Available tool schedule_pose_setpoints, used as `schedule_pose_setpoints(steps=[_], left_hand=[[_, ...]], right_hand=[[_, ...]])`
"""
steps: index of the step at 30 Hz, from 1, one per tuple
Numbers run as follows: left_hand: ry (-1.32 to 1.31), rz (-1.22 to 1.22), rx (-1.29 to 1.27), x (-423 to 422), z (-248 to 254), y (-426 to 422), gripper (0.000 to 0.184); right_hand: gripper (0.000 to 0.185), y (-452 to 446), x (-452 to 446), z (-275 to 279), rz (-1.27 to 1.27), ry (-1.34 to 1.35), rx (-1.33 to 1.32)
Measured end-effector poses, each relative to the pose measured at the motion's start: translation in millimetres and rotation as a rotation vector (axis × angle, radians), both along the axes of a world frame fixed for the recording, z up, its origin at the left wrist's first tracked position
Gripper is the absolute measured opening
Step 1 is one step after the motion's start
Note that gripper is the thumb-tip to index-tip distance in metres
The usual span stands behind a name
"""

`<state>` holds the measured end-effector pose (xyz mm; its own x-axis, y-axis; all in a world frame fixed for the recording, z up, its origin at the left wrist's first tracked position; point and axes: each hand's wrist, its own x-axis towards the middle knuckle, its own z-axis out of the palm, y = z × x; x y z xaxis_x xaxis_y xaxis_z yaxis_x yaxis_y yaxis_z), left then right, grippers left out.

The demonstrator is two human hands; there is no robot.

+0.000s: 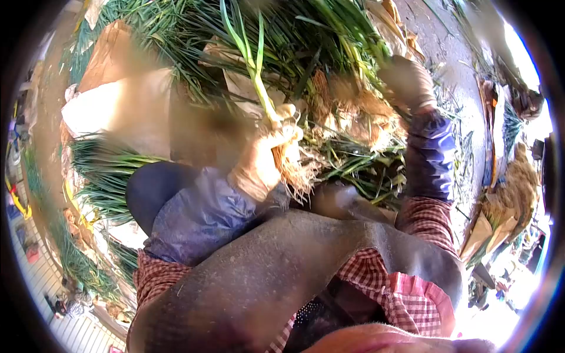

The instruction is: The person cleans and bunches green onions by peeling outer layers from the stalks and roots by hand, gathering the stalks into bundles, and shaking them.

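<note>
My left hand (265, 154), in a pale glove, is closed around the lower stem of a green garlic stalk (257, 79). The stalk stands nearly upright, its leaves pointing away from me and its stringy roots (294, 170) hanging below my fingers. My right hand (410, 84), also gloved, is at the right side of the heap, closed on a bunch of green garlic (360, 50). A smear on the lens blurs its fingers. Brown roots (321, 94) of other stalks lie between the two hands.
A large heap of long green leaves (182, 29) spreads ahead. Brown paper (109, 56) and a pale sheet (112, 109) lie at the left, above more green bundles (106, 176). Trimmed leaves (376, 167) lie near my lap. Wet floor (441, 35) with scraps is at the right.
</note>
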<state>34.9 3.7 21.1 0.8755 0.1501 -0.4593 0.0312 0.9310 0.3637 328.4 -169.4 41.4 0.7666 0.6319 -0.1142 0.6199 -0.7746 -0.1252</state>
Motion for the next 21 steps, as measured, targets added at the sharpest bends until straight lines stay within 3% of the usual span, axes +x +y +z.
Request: schedule_pose_setpoints(steps=[1,2,4,6,7,8,9,10,13,15,17,19,21], left_hand=[[0.053,-0.012,0.071,-1,2,-1,0.032],[0.065,0.002,0.071,-1,-1,-2,0.032],[0.122,-0.059,-0.018,-3,6,3,0.029],[0.054,0.011,0.121,1,0,1,0.027],[0.029,0.010,0.048,0,-1,1,0.029],[-0.013,-0.025,0.011,-2,-2,4,0.032],[-0.054,-0.059,-0.030,-3,-3,6,0.034],[-0.057,-0.063,-0.042,-5,-5,6,0.034],[-0.028,-0.104,0.037,-5,-7,4,0.037],[0.029,-0.068,0.233,-5,-15,1,0.026],[0.158,-0.106,0.216,-4,-15,2,0.024],[0.216,-0.051,0.278,3,-12,0,0.031],[0.187,-0.073,0.289,2,-27,5,0.031]], right_hand=[[0.037,27,-47,37,-0.280,0.259,0.009],[0.037,38,-63,23,-0.289,0.262,-0.002],[0.049,47,-83,-41,0.112,0.436,-0.252],[0.055,32,-109,-44,0.330,0.446,-0.197],[0.054,20,-126,-34,0.344,0.368,-0.024],[0.051,12,-134,-47,0.409,0.171,0.412],[0.061,2,-135,-40,0.461,0.087,0.487],[0.055,-5,-138,-51,0.215,0.247,0.694],[0.038,-27,-134,-85,-0.055,0.171,0.750],[0.024,-32,-135,-94,0.202,-0.254,0.356],[0.028,-11,-152,-77,0.105,0.078,0.079],[0.045,23,-181,-30,-0.050,0.299,-0.104],[0.051,31,-178,-68,-0.088,0.232,-0.367]])
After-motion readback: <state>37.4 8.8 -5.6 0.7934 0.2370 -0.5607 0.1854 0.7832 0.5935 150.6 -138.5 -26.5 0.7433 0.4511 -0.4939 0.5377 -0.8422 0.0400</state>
